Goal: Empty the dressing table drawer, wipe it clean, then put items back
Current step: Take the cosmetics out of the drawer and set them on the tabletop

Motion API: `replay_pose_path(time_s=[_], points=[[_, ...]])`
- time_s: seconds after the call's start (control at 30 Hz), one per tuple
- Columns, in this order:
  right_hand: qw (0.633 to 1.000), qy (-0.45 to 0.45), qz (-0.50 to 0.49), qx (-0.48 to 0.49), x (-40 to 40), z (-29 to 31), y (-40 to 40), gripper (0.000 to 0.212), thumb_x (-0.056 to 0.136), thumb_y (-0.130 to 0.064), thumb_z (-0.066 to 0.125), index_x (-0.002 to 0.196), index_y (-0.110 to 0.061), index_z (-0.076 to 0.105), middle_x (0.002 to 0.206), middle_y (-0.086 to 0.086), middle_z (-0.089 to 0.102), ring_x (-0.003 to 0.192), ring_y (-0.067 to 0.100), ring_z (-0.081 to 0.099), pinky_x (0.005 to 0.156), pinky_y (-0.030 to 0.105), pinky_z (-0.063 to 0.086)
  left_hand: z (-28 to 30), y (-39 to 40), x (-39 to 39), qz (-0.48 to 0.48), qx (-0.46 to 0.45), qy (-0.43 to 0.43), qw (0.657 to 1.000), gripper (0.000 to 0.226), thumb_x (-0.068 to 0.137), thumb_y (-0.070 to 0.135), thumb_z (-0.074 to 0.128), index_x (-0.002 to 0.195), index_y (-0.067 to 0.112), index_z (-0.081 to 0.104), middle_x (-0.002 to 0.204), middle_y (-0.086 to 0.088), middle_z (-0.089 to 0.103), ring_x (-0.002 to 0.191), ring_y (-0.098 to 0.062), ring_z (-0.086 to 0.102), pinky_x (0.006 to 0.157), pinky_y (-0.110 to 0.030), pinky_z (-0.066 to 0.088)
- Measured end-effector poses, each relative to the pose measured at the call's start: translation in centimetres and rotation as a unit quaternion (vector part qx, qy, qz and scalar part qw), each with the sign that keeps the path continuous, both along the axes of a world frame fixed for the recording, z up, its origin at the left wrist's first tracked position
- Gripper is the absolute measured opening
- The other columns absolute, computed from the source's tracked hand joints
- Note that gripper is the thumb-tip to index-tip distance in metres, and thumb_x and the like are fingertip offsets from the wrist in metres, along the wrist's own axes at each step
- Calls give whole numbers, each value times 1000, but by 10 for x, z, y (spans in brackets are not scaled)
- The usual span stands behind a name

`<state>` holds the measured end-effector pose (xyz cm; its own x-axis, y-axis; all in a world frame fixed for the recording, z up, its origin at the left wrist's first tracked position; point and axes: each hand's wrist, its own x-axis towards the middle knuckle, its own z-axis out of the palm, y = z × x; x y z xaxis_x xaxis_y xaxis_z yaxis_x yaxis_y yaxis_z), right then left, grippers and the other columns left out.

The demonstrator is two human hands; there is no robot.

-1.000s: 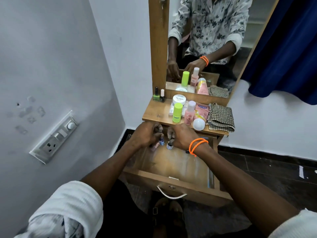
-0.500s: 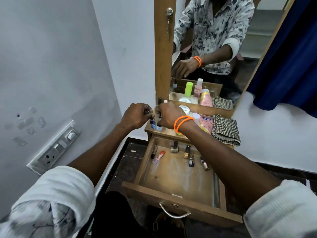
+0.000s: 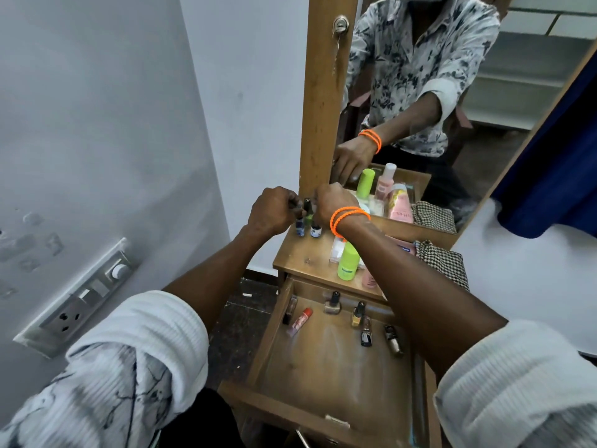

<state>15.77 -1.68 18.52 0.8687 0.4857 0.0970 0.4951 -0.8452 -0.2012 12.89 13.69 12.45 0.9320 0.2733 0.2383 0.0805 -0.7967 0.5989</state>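
The wooden drawer (image 3: 268, 344) stands pulled open below the dressing table top (image 3: 303, 257). Several small nail polish bottles (image 3: 332, 303) and a red-capped tube (image 3: 300, 320) lie at its back. My left hand (image 3: 274, 210) pinches a small blue bottle (image 3: 299, 226) at the top's back left corner. My right hand (image 3: 332, 203), with orange bands on the wrist, pinches a second blue bottle (image 3: 315, 230) right beside it. Both bottles sit at or just above the wood, next to a green-and-black bottle (image 3: 308, 210).
A green bottle (image 3: 348, 265), a pink bottle (image 3: 368, 279) and a checked cloth (image 3: 442, 261) crowd the table top under my right arm. The mirror (image 3: 452, 101) rises behind. A switch panel (image 3: 80, 302) sits on the left wall. A blue curtain (image 3: 562, 140) hangs at right.
Both hands lifted the two blue bottles out of the drawer, carried them up and back, and now hold them at the table top's back left corner.
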Motion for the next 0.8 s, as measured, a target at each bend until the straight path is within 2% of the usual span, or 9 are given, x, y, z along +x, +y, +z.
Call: replay_pose_path(time_s=[0.1,0.23,0.5,0.63,0.8], points=[[1000,10,-15,6,7,-6,1,26,84,-14,64,109,-6,65,109,19,64,94,41,64,67,34,45,-1,-2,8,-4,-6,-7,1000,4,83,25,80,85,23,79,85,4,78,81,-17,72,78,-39,60],[1000,11,-17,11,12,-12,0,25,85,-14,64,109,-7,64,107,18,63,93,40,63,66,35,45,-3,-7,15,-8,-10,-16,1000,9,84,23,80,92,20,81,90,2,79,84,-17,73,80,-40,61],[999,6,-17,37,11,-4,-6,22,81,-23,69,98,-10,65,99,16,66,86,39,64,70,37,54,2,-7,6,6,-15,-20,1000,23,79,35,85,98,22,79,90,7,77,86,-13,72,81,-38,60],[998,-23,-18,56,0,11,-11,25,78,-28,74,94,-10,66,94,16,67,83,39,66,70,38,56,8,-9,-8,22,5,-59,998,29,84,42,82,102,19,79,97,4,77,87,-12,68,80,-35,59],[993,-46,0,108,-27,29,-17,13,73,-26,75,76,-17,66,78,9,67,73,34,65,65,34,56,15,-28,-39,24,-6,-123,992,28,92,44,72,100,18,80,94,3,78,82,-12,69,75,-33,58]])
